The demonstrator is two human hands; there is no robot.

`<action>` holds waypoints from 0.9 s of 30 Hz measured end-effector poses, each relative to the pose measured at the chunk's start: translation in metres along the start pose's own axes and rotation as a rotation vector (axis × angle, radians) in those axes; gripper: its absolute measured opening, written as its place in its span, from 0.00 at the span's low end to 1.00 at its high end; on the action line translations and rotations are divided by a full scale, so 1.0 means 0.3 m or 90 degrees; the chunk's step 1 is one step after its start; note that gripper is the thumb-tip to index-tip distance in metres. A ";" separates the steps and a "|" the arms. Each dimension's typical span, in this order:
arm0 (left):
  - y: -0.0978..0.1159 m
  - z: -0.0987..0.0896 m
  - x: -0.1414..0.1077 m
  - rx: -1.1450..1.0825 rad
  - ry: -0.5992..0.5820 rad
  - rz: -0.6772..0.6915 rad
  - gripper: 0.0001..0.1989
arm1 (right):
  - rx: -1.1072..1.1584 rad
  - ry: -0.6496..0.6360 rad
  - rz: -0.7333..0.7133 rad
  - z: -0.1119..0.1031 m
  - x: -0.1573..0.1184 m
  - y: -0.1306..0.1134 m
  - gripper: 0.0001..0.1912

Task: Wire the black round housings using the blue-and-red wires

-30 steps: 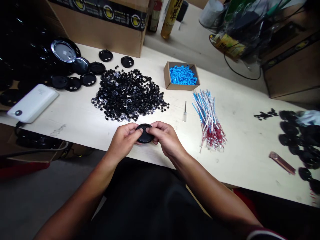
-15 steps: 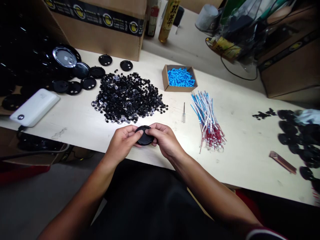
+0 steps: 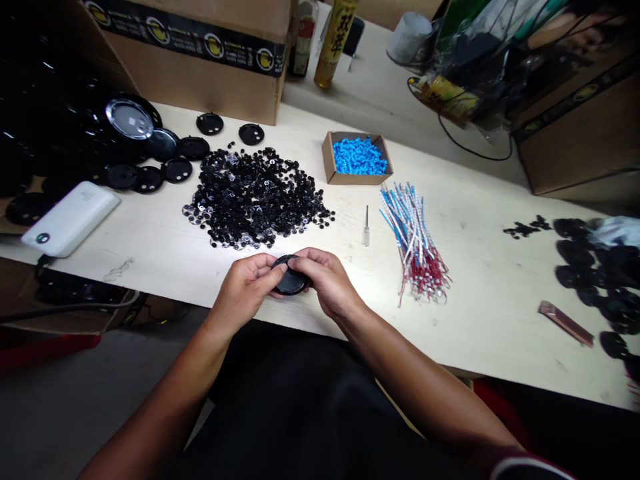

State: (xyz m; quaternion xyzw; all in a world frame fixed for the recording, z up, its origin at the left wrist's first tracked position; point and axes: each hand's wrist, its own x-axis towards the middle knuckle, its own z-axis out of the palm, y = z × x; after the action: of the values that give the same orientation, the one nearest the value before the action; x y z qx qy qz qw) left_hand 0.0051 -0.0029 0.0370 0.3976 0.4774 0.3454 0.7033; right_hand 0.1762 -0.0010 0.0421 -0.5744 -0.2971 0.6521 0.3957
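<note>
Black disc (image 3: 292, 283) (round, rimmed): the left hand (image 3: 245, 285) grips 1 side, the right hand (image 3: 330, 277) the other.

My left hand (image 3: 244, 285) and right hand (image 3: 327, 277) hide parts of the black disc (image 3: 291, 283), whose underside I can't see; the large cardboard box (image 3: 200, 77) is cut off above

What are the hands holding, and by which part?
A round black disc, by opposite sides of its rim: the left hand on the left, the right hand on the right, thumbs on top near the far edge.
</note>
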 end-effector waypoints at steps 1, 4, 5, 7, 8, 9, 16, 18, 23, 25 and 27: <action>0.001 0.003 -0.002 0.001 0.001 0.001 0.14 | 0.002 0.008 -0.007 0.002 0.001 0.002 0.11; 0.002 0.009 -0.010 0.012 0.006 0.008 0.14 | 0.002 0.017 -0.033 0.004 0.004 0.011 0.10; 0.000 0.009 -0.013 0.015 0.007 0.011 0.14 | -0.002 0.018 -0.040 0.004 0.005 0.014 0.10; -0.005 0.009 -0.017 0.023 0.012 0.017 0.13 | -0.005 0.020 -0.050 0.005 0.007 0.023 0.09; -0.008 0.008 -0.019 0.027 0.015 0.020 0.13 | -0.006 0.022 -0.054 0.006 0.008 0.026 0.09; -0.010 0.008 -0.020 0.032 0.016 0.021 0.13 | -0.005 0.024 -0.056 0.008 0.008 0.029 0.09; 0.002 0.010 -0.022 0.008 0.009 0.010 0.13 | 0.010 -0.006 -0.034 0.000 -0.011 0.006 0.10; 0.005 0.008 -0.020 0.004 0.002 0.005 0.13 | 0.003 -0.027 -0.019 -0.012 -0.017 -0.003 0.11; -0.010 -0.003 -0.015 0.012 -0.003 -0.003 0.14 | -0.038 -0.027 -0.026 -0.030 -0.022 0.002 0.12; -0.017 -0.006 -0.011 0.016 0.002 -0.006 0.15 | -0.032 -0.025 -0.014 -0.032 -0.016 0.009 0.11; -0.023 -0.008 -0.005 0.015 0.006 -0.011 0.16 | -0.020 -0.036 0.003 -0.035 -0.009 0.012 0.11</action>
State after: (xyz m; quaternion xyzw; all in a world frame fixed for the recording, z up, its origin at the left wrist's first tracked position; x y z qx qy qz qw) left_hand 0.0032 -0.0066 0.0308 0.4004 0.4882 0.3356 0.6991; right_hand 0.1859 -0.0058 0.0386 -0.5627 -0.3171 0.6639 0.3768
